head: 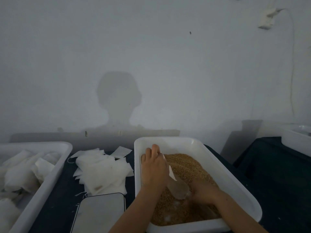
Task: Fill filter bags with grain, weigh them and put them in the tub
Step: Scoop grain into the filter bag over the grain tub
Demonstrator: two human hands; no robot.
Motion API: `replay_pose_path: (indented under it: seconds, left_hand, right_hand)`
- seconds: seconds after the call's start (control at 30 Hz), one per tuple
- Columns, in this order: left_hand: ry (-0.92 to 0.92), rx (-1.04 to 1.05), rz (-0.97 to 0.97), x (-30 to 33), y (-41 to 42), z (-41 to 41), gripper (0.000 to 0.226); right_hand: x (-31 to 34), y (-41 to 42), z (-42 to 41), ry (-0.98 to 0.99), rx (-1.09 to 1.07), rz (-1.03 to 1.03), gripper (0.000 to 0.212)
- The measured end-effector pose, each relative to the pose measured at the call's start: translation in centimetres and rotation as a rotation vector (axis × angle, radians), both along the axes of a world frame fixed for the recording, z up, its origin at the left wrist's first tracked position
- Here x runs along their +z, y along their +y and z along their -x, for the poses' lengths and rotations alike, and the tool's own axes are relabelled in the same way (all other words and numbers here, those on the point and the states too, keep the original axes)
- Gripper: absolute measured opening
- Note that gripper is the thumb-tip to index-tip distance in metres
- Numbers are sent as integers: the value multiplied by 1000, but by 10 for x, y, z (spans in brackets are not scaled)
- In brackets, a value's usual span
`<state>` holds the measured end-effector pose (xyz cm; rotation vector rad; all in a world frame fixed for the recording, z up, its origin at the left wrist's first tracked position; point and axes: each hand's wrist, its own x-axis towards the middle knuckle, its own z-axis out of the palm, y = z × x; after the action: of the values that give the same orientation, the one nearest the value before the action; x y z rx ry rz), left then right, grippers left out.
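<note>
Both hands worked inside the grain tray (218,167) at about four o'clock in the view. Left hand (154,167) was curled on the upper edge of a filter bag (176,185), seemingly holding its mouth open and its body slanted over the grain (188,165) so spills would fall back in the tray. Right hand (204,190) sat at five o'clock, sunk among the kernels just beside the bag's lower end — blurred, so whether its fingers cupped grain or gripped the bag, I could not tell.

Flat empty bags (101,172) lay heaped at eight o'clock, near the left hand for the next pick. Just below them, at seven o'clock, sat a pale flat slab with a dark rim, probably the scale (101,214), close enough to weigh without reaching. At nine o'clock the tub (55,169) held plump filled bags (21,174) — several looked done, so the job seemed well under way, with this bag at the filling step.
</note>
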<state>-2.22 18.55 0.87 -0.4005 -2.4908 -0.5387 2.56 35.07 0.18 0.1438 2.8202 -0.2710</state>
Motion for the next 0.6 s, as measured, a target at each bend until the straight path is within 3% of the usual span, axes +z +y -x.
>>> replay_pose_path:
  seconds: [0.13, 0.27, 0.43, 0.6]
  left_hand:
    - [-14, 23, -3, 1, -5, 2, 30]
    - [-40, 152, -253, 5, -15, 5, 22]
    - [-4, 146, -463, 8, -12, 5, 15]
    - [64, 142, -467, 9, -14, 2, 18]
  right_hand:
    - [12, -10, -5, 17, 45, -60, 34]
    - [44, -4, -11, 151, -23, -42, 19]
    - [72, -9, -13, 123, 30, -323, 30]
    - [57, -35, 5, 102, 75, -280, 32]
